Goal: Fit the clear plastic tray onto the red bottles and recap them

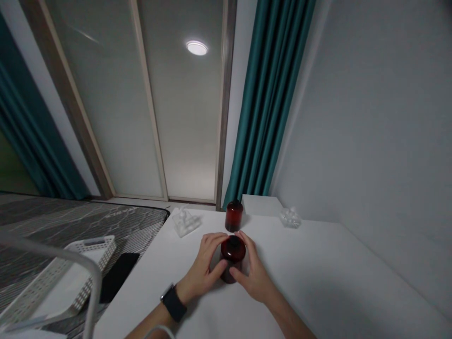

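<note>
A dark amber-red glass bottle (233, 249) with a black top stands upright on the white table (296, 273). From its left side my left hand (207, 262) curves around it, fingers on the shoulder and thumb at the front. My right hand (254, 274) grips the same bottle from the right in the same way. Behind it, a little apart from my fingertips, a second amber-red bottle (233, 216) stands upright. A dark watch (173, 302) is on my left wrist.
A clear plastic packet (186, 222) lies at the table's back left, a crumpled clear bag (290, 218) at the back right. Beside it stands a white box (261, 205). Left of the table are a white perforated basket (76, 282), a black flat item (120, 277) and a pale curved bar (92, 278).
</note>
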`<state>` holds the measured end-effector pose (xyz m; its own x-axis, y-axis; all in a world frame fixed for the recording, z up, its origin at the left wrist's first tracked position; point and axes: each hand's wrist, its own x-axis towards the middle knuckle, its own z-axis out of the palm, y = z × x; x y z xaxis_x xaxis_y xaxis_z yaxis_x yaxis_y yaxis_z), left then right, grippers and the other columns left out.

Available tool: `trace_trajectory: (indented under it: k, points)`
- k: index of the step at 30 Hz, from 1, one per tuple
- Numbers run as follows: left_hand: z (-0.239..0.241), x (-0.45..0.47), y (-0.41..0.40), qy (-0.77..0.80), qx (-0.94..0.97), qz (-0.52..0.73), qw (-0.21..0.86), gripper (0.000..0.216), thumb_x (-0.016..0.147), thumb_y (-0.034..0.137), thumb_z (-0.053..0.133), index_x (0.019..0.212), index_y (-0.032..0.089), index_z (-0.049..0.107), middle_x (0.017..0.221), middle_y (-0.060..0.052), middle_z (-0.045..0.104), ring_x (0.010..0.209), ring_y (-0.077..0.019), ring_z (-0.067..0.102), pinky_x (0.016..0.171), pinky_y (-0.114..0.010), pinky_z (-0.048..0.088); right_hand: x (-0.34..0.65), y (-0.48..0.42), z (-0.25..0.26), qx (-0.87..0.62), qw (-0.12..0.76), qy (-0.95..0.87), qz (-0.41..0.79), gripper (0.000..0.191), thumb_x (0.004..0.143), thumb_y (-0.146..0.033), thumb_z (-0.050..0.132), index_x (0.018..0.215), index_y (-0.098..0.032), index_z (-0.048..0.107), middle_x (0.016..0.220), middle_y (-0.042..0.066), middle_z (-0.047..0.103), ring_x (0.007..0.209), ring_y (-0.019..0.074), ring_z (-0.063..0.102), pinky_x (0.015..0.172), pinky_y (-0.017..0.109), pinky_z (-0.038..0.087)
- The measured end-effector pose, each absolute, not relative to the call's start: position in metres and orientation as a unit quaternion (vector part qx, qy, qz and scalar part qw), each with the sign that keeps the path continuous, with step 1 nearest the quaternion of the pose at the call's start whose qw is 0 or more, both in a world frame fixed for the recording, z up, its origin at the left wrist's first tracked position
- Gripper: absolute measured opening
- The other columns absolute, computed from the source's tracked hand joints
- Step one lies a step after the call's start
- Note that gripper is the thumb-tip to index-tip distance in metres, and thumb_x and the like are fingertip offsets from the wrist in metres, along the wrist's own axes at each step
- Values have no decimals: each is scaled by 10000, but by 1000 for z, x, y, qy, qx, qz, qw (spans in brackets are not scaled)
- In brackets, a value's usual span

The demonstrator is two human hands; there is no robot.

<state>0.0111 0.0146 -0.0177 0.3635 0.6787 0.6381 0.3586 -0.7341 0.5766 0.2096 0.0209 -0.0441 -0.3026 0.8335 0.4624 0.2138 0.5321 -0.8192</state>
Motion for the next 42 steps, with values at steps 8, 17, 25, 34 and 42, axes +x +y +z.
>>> trace_trajectory:
  k: [8,17,25,34,42]
  points:
    - [0,22,23,346,774,488,208,326,1031,331,428,1323,280,564,1219,-95,573,1178,-271,468,1046,-460,386,208,23,-42,-356,481,-698,392,833,741,-196,717,1471,-264,321,1491,109,432,1405,289,400,1204,499,258]
    - [21,24,24,332,805,420,256,308,999,301,488,1271,290,631,1105,-83,574,1083,-261,514,995,-439,428,218,26,-39,-346,447,-700,437,918,765,-285,753,1532,-270,248,1555,115,375,1455,287,332,1221,517,190]
    - [10,41,17,386,746,494,225,80,936,253,574,993,223,622,1006,-62,541,1009,-250,506,910,-395,437,219,23,-36,-347,438,-697,450,937,759,-231,752,1537,-307,235,1529,98,426,1457,278,336,1224,521,166]
    - [-12,37,17,340,714,567,231,239,841,158,693,960,234,501,1132,-60,586,1085,-241,547,945,-411,444,217,20,-35,-341,438,-698,452,905,795,-196,709,1537,-298,201,1506,99,418,1426,259,374,1217,505,194]
    - [-19,37,11,380,687,587,197,374,825,199,713,1152,249,538,1104,-60,578,1061,-248,572,938,-425,490,216,21,-38,-333,447,-695,454,876,814,-196,699,1537,-306,216,1509,86,426,1423,256,382,1219,497,203]
